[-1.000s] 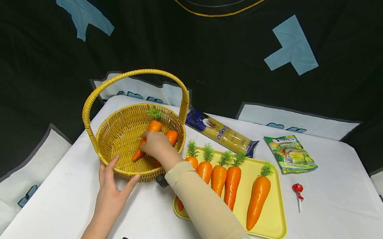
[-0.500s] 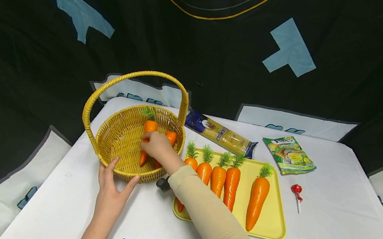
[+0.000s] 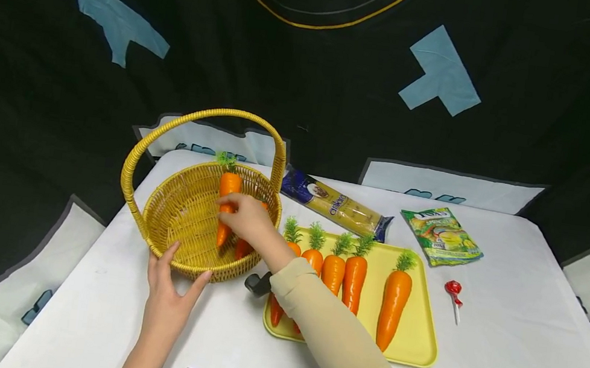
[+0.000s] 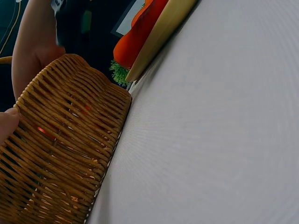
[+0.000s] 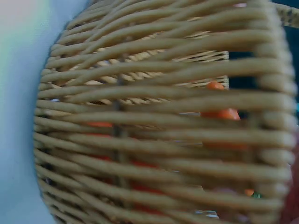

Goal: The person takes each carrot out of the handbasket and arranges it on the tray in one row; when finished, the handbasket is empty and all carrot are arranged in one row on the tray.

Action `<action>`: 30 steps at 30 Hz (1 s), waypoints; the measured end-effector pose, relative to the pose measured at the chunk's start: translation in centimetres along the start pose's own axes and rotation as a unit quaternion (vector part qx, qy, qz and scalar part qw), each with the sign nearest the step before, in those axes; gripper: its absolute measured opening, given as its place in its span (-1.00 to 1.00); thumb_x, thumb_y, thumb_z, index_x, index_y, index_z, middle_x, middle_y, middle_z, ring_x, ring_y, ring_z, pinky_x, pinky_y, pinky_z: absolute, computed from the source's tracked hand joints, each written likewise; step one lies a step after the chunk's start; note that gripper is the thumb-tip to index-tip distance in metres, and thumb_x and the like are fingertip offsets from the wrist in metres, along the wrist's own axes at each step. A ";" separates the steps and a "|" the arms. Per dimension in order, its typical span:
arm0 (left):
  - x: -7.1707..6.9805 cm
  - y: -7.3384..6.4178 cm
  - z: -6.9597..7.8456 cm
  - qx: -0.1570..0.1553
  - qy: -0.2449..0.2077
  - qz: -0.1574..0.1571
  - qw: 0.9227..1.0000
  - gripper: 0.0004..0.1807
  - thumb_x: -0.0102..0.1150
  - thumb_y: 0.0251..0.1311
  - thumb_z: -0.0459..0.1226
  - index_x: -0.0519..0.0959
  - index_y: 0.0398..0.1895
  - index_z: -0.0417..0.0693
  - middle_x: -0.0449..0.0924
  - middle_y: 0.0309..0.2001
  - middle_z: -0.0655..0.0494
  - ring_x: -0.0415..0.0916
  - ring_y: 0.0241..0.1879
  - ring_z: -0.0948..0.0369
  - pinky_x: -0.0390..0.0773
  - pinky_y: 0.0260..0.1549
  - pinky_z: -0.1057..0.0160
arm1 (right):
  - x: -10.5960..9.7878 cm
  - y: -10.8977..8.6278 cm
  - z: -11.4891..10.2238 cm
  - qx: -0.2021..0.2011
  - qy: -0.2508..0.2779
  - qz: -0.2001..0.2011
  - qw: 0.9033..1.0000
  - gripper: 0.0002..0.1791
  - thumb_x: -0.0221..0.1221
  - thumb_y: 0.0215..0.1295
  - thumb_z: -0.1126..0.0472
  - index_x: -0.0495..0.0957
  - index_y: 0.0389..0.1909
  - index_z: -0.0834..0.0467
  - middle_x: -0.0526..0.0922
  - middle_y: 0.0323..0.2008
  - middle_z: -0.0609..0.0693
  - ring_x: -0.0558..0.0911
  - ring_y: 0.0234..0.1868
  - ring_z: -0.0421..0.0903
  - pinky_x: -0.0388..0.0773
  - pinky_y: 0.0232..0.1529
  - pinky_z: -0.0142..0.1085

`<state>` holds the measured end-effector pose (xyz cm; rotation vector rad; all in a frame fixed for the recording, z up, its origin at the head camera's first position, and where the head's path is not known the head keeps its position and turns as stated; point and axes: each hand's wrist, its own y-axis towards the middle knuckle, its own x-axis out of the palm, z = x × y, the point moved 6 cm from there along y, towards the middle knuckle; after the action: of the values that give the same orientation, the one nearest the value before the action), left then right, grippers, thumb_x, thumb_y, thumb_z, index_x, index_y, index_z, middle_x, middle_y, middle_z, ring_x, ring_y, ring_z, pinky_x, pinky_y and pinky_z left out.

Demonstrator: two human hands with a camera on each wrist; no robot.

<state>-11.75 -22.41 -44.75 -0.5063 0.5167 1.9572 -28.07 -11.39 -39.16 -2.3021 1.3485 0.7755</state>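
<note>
My right hand [image 3: 248, 218] reaches into the yellow wicker basket [image 3: 176, 264] and pinches a toy carrot [image 3: 230, 184] around its middle. The green tuft of this carrot points to the basket's far rim, its tip toward me. Partly behind the wrist, another carrot [image 3: 244, 250] lies at the basket's right side. With fingers and thumb spread, my left hand [image 3: 168, 300] touches the near rim; in the left wrist view its thumb [image 4: 8, 122] rests at the rim. Through the weave in the right wrist view, an orange carrot [image 5: 224, 114] shows in parts.
Right of the basket is a yellow tray [image 3: 419, 344] bearing several carrots, partly covered by my right sleeve [image 3: 328, 327]. Behind it lies a pasta packet [image 3: 336, 204]. A green soup packet [image 3: 442, 236] and a red lollipop [image 3: 453, 289] lie farther right. The basket's tall handle [image 3: 210, 115] arches overhead.
The pinched carrot has swung from slanting to nearly straight up and down in the head view, its tuft moving left toward the far rim. The left hand stays at the near rim.
</note>
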 end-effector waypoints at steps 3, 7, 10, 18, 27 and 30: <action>0.0 0.0 -0.1 0.000 -0.001 0.002 1.000 -0.06 0.28 0.19 0.01 -0.04 0.51 0.10 -0.50 0.52 -0.02 -0.20 0.43 -0.21 0.16 0.14 -0.38 | -1.0 -0.6 -0.3 -0.011 0.012 0.008 1.000 -0.68 0.23 0.30 0.12 0.63 0.08 -0.07 0.59 0.08 -0.07 0.54 -0.20 -0.18 0.50 -0.28 -0.34; 0.0 0.0 -0.1 0.000 -0.003 0.004 1.000 -0.06 0.28 0.18 0.02 -0.04 0.51 0.10 -0.49 0.52 -0.01 -0.18 0.43 -0.21 0.18 0.11 -0.39 | -2.4 -1.8 -0.5 -0.031 0.039 0.010 0.999 -0.68 0.21 0.33 0.12 0.62 0.09 -0.08 0.57 0.09 -0.06 0.56 -0.27 -0.16 0.53 -0.34 -0.32; 0.1 0.0 -0.1 -0.002 -0.002 0.001 1.000 -0.05 0.27 0.19 0.04 -0.06 0.51 0.12 -0.50 0.52 -0.01 -0.17 0.42 -0.23 0.18 0.10 -0.40 | -3.3 -2.7 -0.5 -0.045 0.058 0.010 0.997 -0.68 0.20 0.34 0.14 0.61 0.10 -0.05 0.56 0.07 -0.05 0.56 -0.33 -0.14 0.55 -0.39 -0.33; 0.0 0.0 -0.3 -0.011 0.000 -0.001 1.000 -0.04 0.27 0.18 0.05 -0.07 0.52 0.12 -0.52 0.52 0.00 -0.18 0.42 -0.24 0.16 0.10 -0.41 | -5.5 -5.7 -0.3 -0.064 0.087 0.019 0.994 -0.70 0.22 0.32 0.15 0.62 0.06 -0.08 0.55 0.05 -0.07 0.61 -0.26 -0.14 0.58 -0.33 -0.35; 0.1 0.0 -0.2 -0.017 -0.001 -0.007 1.000 -0.04 0.25 0.19 0.07 -0.08 0.52 0.12 -0.57 0.51 0.00 -0.24 0.43 -0.24 0.14 0.11 -0.42 | -7.8 -10.7 2.0 -0.067 0.087 0.009 0.994 -0.70 0.22 0.33 0.13 0.61 0.06 -0.17 0.51 0.13 -0.16 0.58 -0.09 -0.06 0.58 -0.20 -0.22; 0.2 0.0 -0.2 -0.016 -0.003 -0.009 1.000 -0.04 0.25 0.19 0.06 -0.09 0.52 0.12 -0.58 0.51 -0.02 -0.24 0.43 -0.25 0.13 0.11 -0.42 | -8.9 -12.4 3.6 -0.050 0.093 0.021 0.994 -0.70 0.23 0.32 0.14 0.62 0.04 -0.18 0.53 0.11 -0.16 0.58 -0.05 -0.05 0.57 -0.13 -0.19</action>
<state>-11.83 -22.37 -44.98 -0.5241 0.4755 1.9526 -21.65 2.54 -36.05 -2.4846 1.4731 0.6698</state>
